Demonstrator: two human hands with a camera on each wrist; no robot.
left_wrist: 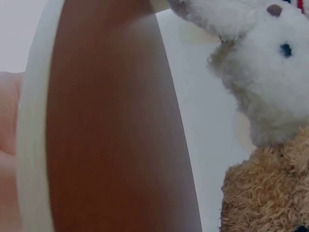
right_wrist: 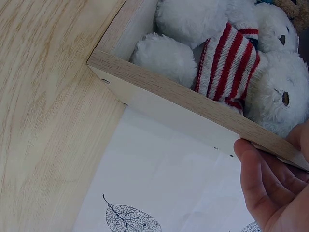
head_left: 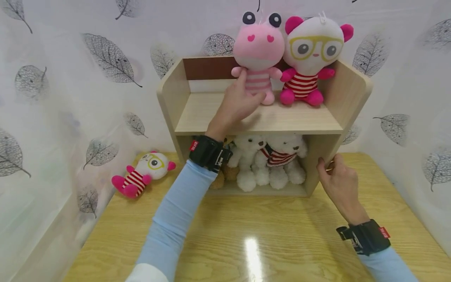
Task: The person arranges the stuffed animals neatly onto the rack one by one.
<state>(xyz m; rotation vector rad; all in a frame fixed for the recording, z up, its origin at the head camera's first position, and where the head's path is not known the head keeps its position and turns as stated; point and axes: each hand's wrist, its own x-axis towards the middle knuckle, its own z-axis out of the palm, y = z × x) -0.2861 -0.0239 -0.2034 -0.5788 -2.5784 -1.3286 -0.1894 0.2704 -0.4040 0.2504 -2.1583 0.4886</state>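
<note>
A pink plush frog-like toy [head_left: 258, 45] with heart nostrils and a striped body sits on the upper board of a small wooden shelf [head_left: 296, 121]. My left hand [head_left: 237, 100] grips its body from the front, index finger at its arm and thumb low by its foot. Beside it sits a plush panda [head_left: 303, 84] with yellow glasses and a red-striped shirt. Low on the shelf's right side, my right hand [head_left: 341, 182] pinches the front edge of the side panel [right_wrist: 178, 99]. In the right wrist view the thumb is inside and the fingers are outside.
White plush bears [head_left: 246, 182], one wearing a striped sweater [right_wrist: 227, 70], and a brown plush [left_wrist: 265, 188] fill the lower compartment. A smaller plush panda [head_left: 142, 176] lies on the wooden table [head_left: 282, 231] to the left. Leaf-patterned sheeting [head_left: 105, 117] surrounds the table.
</note>
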